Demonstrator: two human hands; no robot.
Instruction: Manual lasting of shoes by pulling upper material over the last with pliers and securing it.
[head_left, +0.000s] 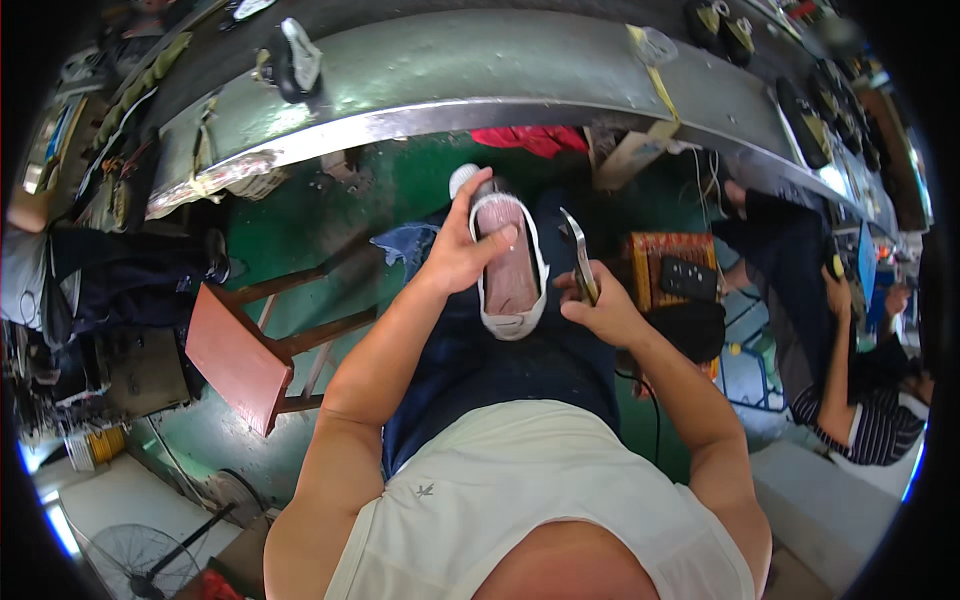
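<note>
My left hand grips a white shoe upper by its left side, thumb lying across the pinkish-brown bottom. The shoe is held over my lap with that bottom facing up, and the white edge rises around it. In my right hand are metal pincers with a curved head and yellowish handles; my fingers are wrapped around the handles. The pincers' head points away from me, to the right of the shoe and apart from it. Whether their jaws are closed is too small to tell.
A long metal-topped bench runs across the far side, with shoes on it. A brown wooden stool stands at left. To the right sits a patterned box with a black device. Other people are at both sides.
</note>
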